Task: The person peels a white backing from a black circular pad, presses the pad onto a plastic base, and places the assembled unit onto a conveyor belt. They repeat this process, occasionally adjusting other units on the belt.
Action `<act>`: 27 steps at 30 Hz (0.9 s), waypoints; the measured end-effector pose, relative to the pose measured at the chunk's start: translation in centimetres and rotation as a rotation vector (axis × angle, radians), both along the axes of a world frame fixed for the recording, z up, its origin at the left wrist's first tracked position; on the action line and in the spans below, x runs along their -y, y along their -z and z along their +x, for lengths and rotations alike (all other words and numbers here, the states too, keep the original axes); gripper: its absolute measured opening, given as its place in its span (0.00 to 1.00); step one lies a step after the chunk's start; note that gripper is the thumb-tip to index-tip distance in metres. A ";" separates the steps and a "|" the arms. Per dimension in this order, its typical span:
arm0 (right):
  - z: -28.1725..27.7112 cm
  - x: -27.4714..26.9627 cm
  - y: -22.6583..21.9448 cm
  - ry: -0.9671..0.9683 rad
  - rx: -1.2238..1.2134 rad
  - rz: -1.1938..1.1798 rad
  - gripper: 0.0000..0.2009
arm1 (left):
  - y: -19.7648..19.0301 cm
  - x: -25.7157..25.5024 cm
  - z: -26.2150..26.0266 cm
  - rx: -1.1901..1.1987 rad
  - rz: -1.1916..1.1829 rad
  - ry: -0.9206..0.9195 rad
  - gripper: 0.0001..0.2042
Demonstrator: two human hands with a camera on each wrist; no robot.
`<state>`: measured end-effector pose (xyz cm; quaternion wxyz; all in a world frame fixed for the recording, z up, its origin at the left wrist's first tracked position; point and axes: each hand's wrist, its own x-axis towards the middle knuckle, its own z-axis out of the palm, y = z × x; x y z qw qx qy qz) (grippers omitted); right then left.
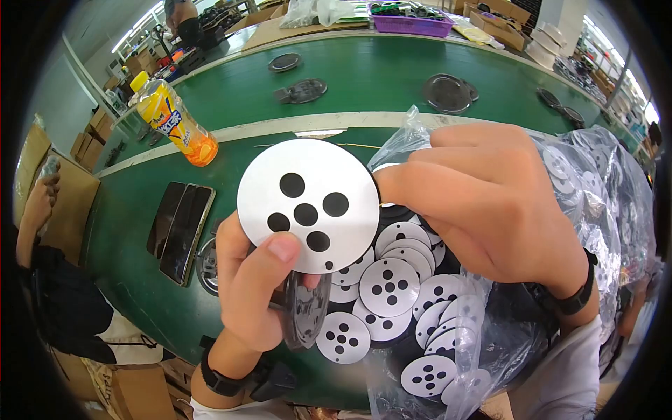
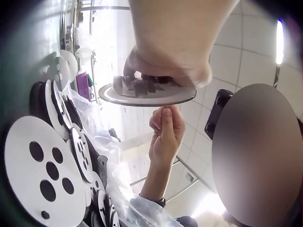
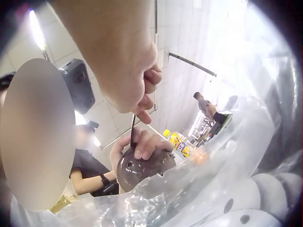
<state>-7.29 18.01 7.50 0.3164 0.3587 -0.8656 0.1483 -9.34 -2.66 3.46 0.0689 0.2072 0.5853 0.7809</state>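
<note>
My left hand (image 1: pixel 252 294) holds up a white disc (image 1: pixel 336 168) with several black dots, its thumb on the printed face. Below the disc, a dark glossy round plastic cover (image 1: pixel 306 318) is held in the same hand; its shiny face (image 3: pixel 139 172) shows in the right wrist view. At the disc's right edge, my right hand (image 1: pixel 490 203) pinches the rim between thumb and curled fingers. The left wrist view has those fingertips right at the rim from the other side. Similar white discs (image 1: pixel 402 275) lie heaped just below both hands.
A clear plastic bag (image 1: pixel 483 378) spreads around the heap at right. Two phones (image 1: pixel 187 234) and an orange drink bottle (image 1: pixel 175 122) are on the left. Dark round covers (image 1: pixel 448 93) lie on the green belt behind, with a purple basket (image 1: pixel 413 26) farther back.
</note>
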 end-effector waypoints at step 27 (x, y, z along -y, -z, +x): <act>0.3 0.6 0.1 0.117 -0.276 0.155 0.15 | 0.1 -0.9 0.8 -0.032 0.033 -0.006 0.09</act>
